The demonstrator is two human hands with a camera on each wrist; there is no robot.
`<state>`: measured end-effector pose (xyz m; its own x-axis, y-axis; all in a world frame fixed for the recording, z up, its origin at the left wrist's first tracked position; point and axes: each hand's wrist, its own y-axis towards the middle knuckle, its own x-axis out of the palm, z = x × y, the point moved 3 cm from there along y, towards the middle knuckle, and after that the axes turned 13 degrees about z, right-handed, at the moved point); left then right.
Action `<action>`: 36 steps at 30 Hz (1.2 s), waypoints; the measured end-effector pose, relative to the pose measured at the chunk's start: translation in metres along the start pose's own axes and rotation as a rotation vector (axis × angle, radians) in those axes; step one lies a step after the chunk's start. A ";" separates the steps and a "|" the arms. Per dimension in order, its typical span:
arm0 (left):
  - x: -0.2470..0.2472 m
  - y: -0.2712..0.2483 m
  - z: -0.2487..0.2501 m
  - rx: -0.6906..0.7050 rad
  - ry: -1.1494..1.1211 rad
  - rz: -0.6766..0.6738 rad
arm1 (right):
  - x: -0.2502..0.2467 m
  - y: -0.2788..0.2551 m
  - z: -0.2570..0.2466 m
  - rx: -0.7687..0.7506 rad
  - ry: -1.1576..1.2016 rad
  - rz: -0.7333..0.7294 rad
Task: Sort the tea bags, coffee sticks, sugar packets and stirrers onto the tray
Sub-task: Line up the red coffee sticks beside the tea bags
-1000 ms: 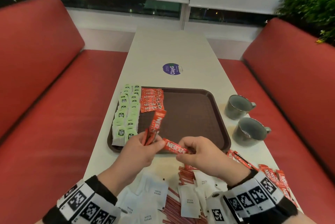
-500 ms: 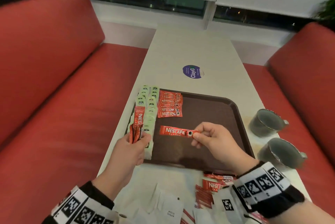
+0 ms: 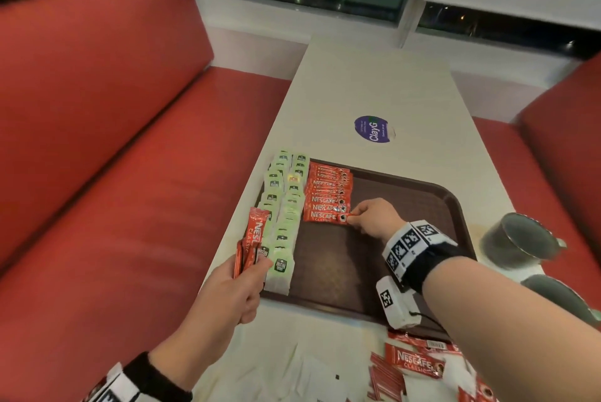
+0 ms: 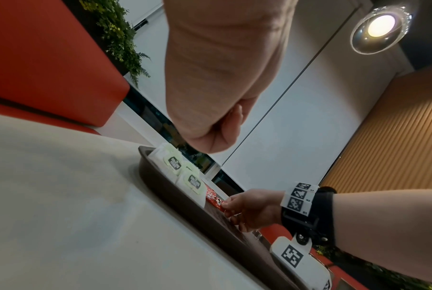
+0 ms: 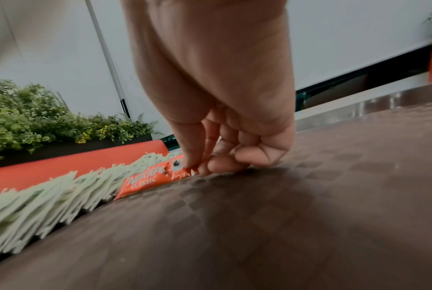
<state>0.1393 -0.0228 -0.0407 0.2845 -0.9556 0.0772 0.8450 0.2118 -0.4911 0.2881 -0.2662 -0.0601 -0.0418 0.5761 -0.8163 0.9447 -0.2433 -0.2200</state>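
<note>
A brown tray (image 3: 383,274) lies on the white table. Along its left side run two rows of pale green tea bags (image 3: 284,206), and beside them a stack of red coffee sticks (image 3: 328,187). My right hand (image 3: 356,218) pinches the right end of one red coffee stick (image 3: 323,217) that lies flat at the near end of that stack; the same coffee stick (image 5: 147,177) shows under the fingertips (image 5: 217,163) in the right wrist view. My left hand (image 3: 247,274) grips a bunch of upright coffee sticks (image 3: 253,239) over the tray's left edge.
Loose coffee sticks (image 3: 413,364), white sugar packets (image 3: 312,375) and thin red stirrers (image 3: 385,379) lie on the table near me. Two grey mugs (image 3: 517,240) stand right of the tray. Red benches flank the table; a purple sticker (image 3: 372,128) lies beyond the tray.
My right hand carried one coffee stick from near the table's front up across the tray and set it down against the stack. My left hand moved left with its bunch.
</note>
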 end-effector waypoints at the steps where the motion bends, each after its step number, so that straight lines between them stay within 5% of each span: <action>1: -0.001 0.000 0.000 -0.004 -0.005 0.006 | 0.002 0.002 -0.001 0.001 -0.008 -0.008; 26: 0.007 -0.014 0.005 -0.073 0.024 -0.064 | 0.008 0.016 -0.005 0.017 -0.229 -0.002; 31: 0.009 -0.018 0.009 -0.081 0.078 -0.108 | -0.016 -0.022 -0.034 -0.181 0.180 0.146; 36: 0.018 -0.022 0.008 -0.077 0.170 -0.162 | -0.027 -0.094 -0.069 -0.396 0.497 -0.178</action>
<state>0.1290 -0.0433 -0.0218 0.0625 -0.9979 0.0159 0.8346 0.0435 -0.5492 0.2233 -0.2047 0.0191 -0.1427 0.8958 -0.4209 0.9895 0.1397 -0.0381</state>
